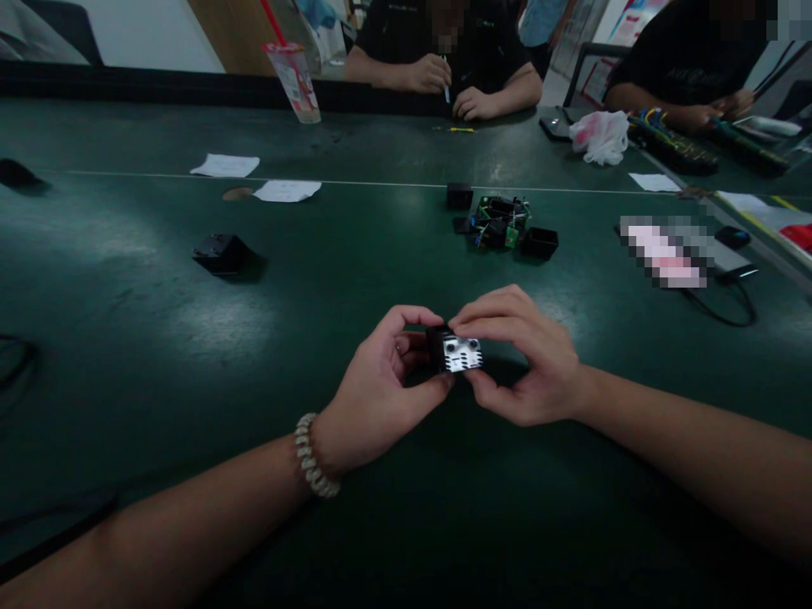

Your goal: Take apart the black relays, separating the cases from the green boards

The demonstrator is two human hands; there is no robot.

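Observation:
A small black box with a shiny, slotted silvery face is held just above the green table between my two hands. My left hand grips its left side, thumb below and fingers behind, and a beaded bracelet circles that wrist. On the right side, my right hand pinches the box with fingertips on its upper edge and thumb at its lower corner. Two dark round spots show on the silvery face. The back of the box is hidden.
Beyond my hands lie a pile of small wired parts and black open boxes. A black angular piece sits left, papers behind it. A drink cup stands far back. Two people sit across the green table.

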